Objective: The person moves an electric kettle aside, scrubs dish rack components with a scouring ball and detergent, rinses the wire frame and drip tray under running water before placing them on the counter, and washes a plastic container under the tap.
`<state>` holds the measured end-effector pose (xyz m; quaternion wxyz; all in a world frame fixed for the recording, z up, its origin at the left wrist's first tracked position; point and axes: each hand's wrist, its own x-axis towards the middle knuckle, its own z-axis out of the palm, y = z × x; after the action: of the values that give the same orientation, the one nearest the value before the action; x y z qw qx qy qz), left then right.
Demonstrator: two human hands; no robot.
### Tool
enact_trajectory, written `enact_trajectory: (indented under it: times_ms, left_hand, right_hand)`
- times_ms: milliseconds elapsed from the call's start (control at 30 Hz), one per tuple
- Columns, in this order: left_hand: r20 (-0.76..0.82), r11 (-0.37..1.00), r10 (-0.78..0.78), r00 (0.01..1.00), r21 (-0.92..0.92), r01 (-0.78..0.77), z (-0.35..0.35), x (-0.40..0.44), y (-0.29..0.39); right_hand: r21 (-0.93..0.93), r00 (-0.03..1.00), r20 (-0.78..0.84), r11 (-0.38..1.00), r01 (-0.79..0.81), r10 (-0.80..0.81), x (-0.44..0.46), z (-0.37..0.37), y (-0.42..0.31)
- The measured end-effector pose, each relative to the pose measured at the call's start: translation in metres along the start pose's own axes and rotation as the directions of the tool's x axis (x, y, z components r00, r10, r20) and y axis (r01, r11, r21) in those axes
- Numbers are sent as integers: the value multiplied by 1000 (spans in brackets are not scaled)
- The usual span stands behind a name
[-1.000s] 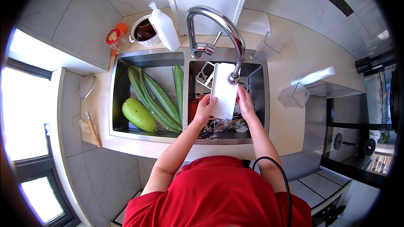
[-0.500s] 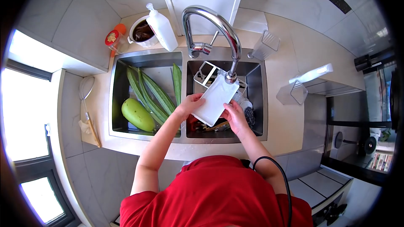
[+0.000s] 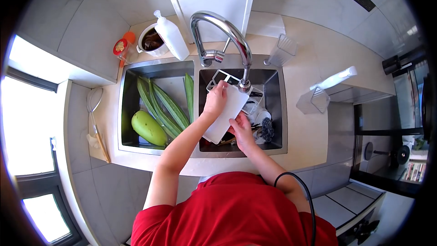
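A white rectangular tray (image 3: 221,125) is tilted under the spout of the chrome faucet (image 3: 246,66), above the right sink basin. My left hand (image 3: 215,99) has its fingers bent over the tray's upper left edge. Lower down, my right hand (image 3: 242,132) grips the right edge, thumb on the tray's face. Behind the tray lies a white wire rack (image 3: 218,76), partly hidden. A dark scrubber (image 3: 267,130) rests at the right of the basin among several utensils, some of them covered by the tray and my hands.
The left basin holds long ridged green gourds (image 3: 169,105) and a smooth green melon (image 3: 149,128). Behind it stand a white pump bottle (image 3: 172,38), a pot (image 3: 151,41) and a red-lidded jar (image 3: 122,48). A whisk (image 3: 96,123) lies left; clear containers (image 3: 314,100) stand right.
My left hand has moved up along the tray's left side to its upper edge. The tray has turned steeper, and my right hand has shifted slightly left and down. The view has shifted a little.
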<state>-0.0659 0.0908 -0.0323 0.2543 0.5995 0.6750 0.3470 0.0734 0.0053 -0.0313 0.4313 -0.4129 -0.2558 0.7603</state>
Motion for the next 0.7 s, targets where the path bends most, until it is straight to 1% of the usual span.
enact_trajectory:
  times_ms: [33, 67, 133, 167, 233, 367, 433, 467, 500, 533, 567, 600, 667, 700]
  left_hand:
    - [-1, 994, 94, 996, 56, -94, 0, -2, 1]
    - [5, 993, 100, 995, 59, -100, -1, -6, 2]
    - [122, 977, 32, 992, 204, -57, -8, -10, 14]
    - [124, 977, 35, 992, 206, -61, -6, -8, 14]
    - [130, 960, 23, 991, 273, -58, -1, -9, 10]
    - [184, 958, -10, 983, 284, -43, 6, -3, 3]
    - [147, 988, 43, 988, 143, -64, 19, 2, -13]
    - [149, 988, 45, 988, 142, -66, 29, 4, -21]
    - [125, 984, 76, 989, -170, -54, 41, 6, -32]
    - [93, 884, 96, 991, -466, -42, 43, 8, -28]
    - [285, 736, -79, 955, -630, 249, 45, 7, -26]
    - [386, 727, -184, 904, -565, 390, 32, 6, -9]
    - [499, 560, -40, 865, -706, 433, 47, 10, -27]
    - [503, 559, -36, 863, -706, 435, 46, 10, -25]
  right_hand:
    - [2, 1000, -1, 1000, 10, -10, 0, 0, 0]
    - [8, 1000, -4, 1000, 15, -15, 0, 0, 0]
    - [-24, 999, -11, 999, 36, -36, -2, 1, -3]
    - [-21, 999, -12, 999, 39, -39, -1, 1, -4]
    - [-88, 996, -1, 993, 85, -85, -2, -1, -4]
    - [-15, 996, -43, 997, 79, -80, 0, -4, -4]
    - [-146, 991, -79, 985, 96, -108, 4, -12, -11]
    - [-181, 978, -102, 970, 163, -183, 14, -23, -8]
    - [-233, 966, -133, 954, 189, -224, 17, -28, -14]
    - [-287, 951, -160, 934, 211, -264, 22, -32, -22]
    - [-328, 937, -185, 917, 227, -297, 27, -36, -31]
    - [-368, 921, -209, 899, 239, -330, 33, -40, -40]
    - [-434, 900, -161, 848, 304, -405, 45, -48, -58]
    - [-440, 890, -126, 829, 345, -437, 50, -51, -64]
